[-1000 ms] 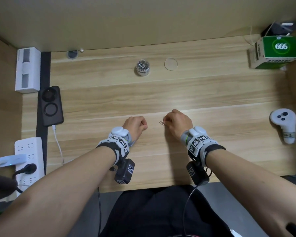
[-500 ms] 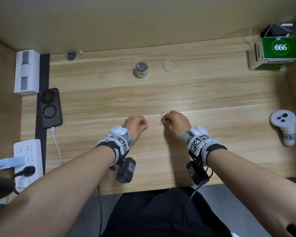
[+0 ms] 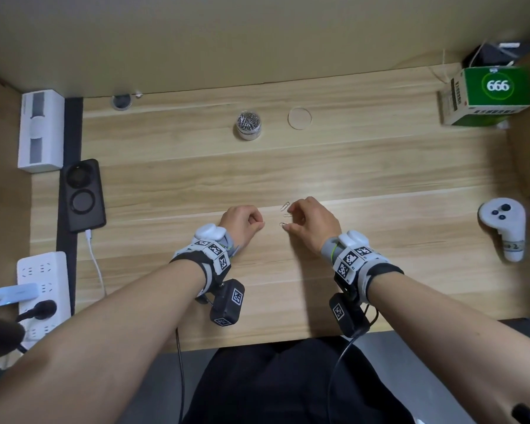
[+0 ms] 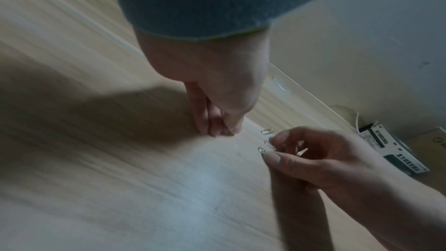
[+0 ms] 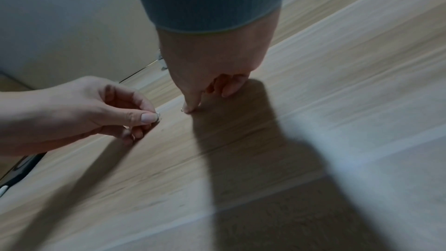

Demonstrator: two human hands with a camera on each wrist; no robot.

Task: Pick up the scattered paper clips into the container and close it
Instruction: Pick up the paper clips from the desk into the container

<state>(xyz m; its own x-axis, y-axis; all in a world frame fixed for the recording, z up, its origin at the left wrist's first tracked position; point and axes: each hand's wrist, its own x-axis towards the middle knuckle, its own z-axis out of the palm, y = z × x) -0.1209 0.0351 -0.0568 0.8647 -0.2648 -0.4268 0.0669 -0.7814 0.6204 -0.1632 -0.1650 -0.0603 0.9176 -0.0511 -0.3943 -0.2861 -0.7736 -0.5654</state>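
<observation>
Wooden desk (image 3: 380,179) planks run from side to side, with a plain tan wall along the back edge. Near the back edge, around the middle, stands a small clear jar (image 3: 248,125) full of paper clips, with its top open. Its round clear lid (image 3: 300,118) lies flat on the desk just beside it, to the right, not touching it.

Both hands sit close to the front edge, near the middle. The left hand (image 3: 242,223) is curled up, and its thumb and first finger pinch a small paper clip (image 5: 158,116) that pokes out by the thumbnail. The right hand (image 3: 311,223) is bent over three loose clips. Its thumb (image 4: 274,158) touches the near clip (image 3: 283,224). Its first finger is at the middle clip (image 3: 287,215). I cannot tell if the fingers have really grabbed a clip. The far clip (image 3: 285,206) lies alone on the wood, just beside the fingers.

At the back right corner sits a green box (image 3: 496,96) with 666 on it. A white game controller (image 3: 504,226) lies at the right edge. Along the left edge are a white box (image 3: 40,130), a black charger pad (image 3: 81,194) and a white power strip (image 3: 43,276) with plugs in it.
</observation>
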